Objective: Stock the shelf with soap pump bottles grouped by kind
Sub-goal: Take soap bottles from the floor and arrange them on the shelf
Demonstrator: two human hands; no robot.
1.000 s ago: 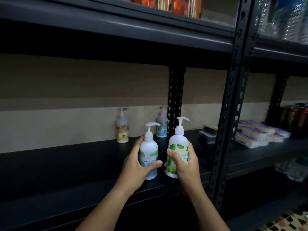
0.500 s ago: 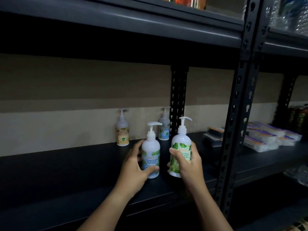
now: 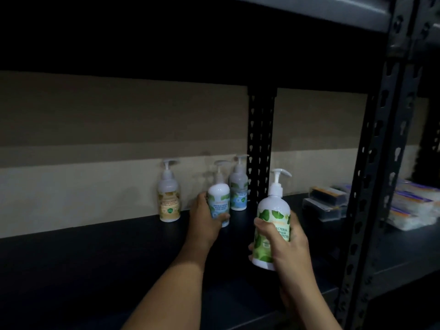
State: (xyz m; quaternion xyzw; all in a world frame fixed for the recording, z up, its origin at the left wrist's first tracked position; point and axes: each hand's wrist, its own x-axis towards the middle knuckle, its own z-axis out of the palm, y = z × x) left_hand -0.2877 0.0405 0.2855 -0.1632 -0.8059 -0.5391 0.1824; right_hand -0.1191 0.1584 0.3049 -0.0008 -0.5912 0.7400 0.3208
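Hands work inside a dim black shelf [image 3: 95, 258]. The left hand [image 3: 204, 220] wraps a blue-label pump bottle [image 3: 218, 201] deep on the shelf, just in front of a matching blue bottle at the back [image 3: 238, 189]; a yellow-label bottle [image 3: 169, 198] stands apart to the left. The right hand [image 3: 283, 241] grips a green-leaf bottle [image 3: 272, 225] nearer the front edge.

Risks, as a judgement: the reaching left hand could nudge the blue bottle into its neighbour and topple both, and the green bottle could land beside the blue kind and mix groups. Poor light blurs the labels; whether either held bottle touches the shelf cannot be told. Packaged goods [image 3: 326, 203] at right are indistinct.
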